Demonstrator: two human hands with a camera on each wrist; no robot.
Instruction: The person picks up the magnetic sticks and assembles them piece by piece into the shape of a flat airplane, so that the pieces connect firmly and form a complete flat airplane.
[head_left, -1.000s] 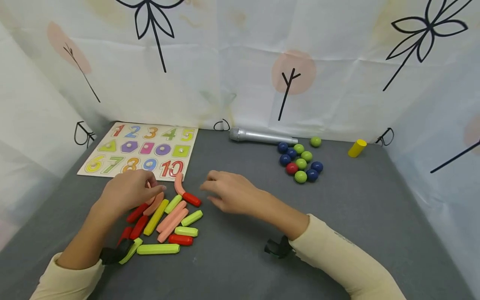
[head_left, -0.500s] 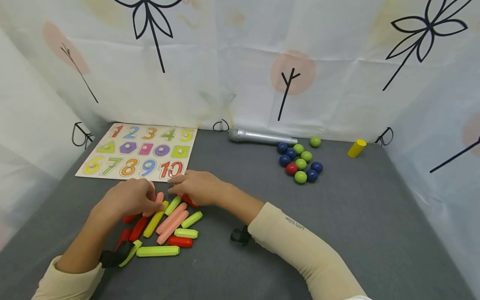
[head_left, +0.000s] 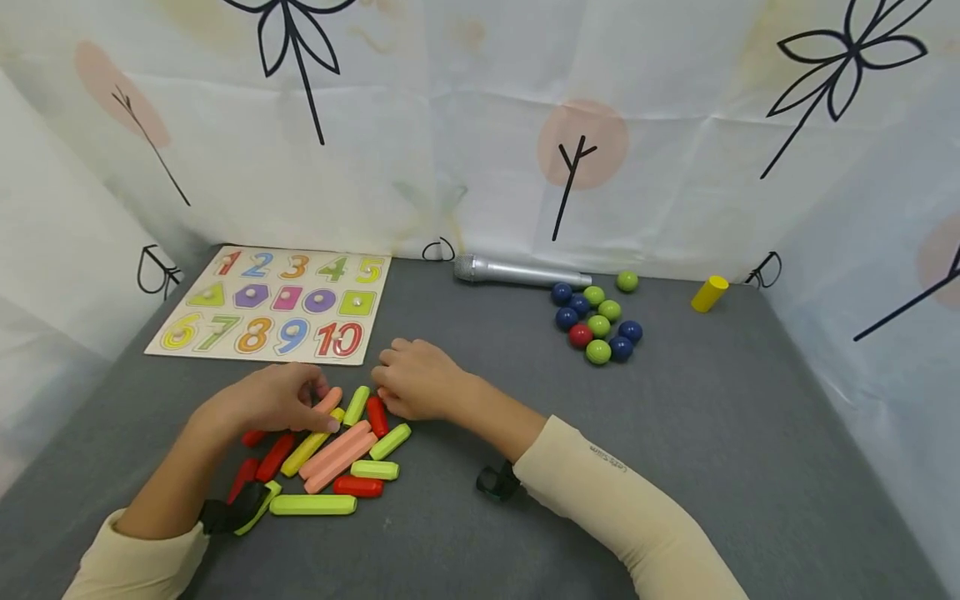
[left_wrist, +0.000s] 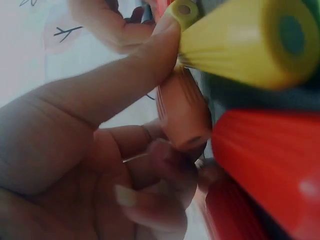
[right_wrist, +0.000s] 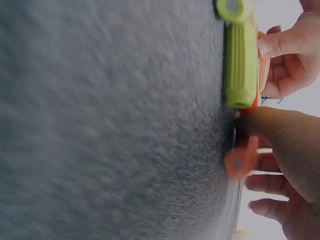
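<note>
1. On the grey cloth-covered table [head_left: 525, 525], a long light-green faceted stick [head_left: 312, 505] is laid nearest, between 7 and 8 o'clock from the right hand [head_left: 420, 381].
2. Beyond it, a pair of pale-peach ribbed sticks [head_left: 341, 463] is set side by side, with a bright-yellow faceted stick [head_left: 306, 455] placed at 9 o'clock, just beside them.
3. At 9 o'clock from the right hand, a single peach ribbed stick [head_left: 330, 402] is pinched between the thumb and fingers of the left hand [head_left: 270, 402].
4. A short red rounded stick [head_left: 377, 416] is seen at 8 o'clock, near the right hand. In the blurred right wrist view, an orange-pink stick end [right_wrist: 238, 163] is shown between its thumb and fingers; whether it is gripped cannot be told.
5. At 10 o'clock, a pale board of coloured numbers and shapes [head_left: 303, 283] is laid flat.
6. Between 2 and 3 o'clock, glossy blue, green and red balls [head_left: 598, 326] are clustered, with a yellow cylinder [head_left: 708, 295] placed well past them.
7. Between 1 and 2 o'clock, a silver microphone [head_left: 525, 272] is laid by the white printed backdrop [head_left: 480, 150].
</note>
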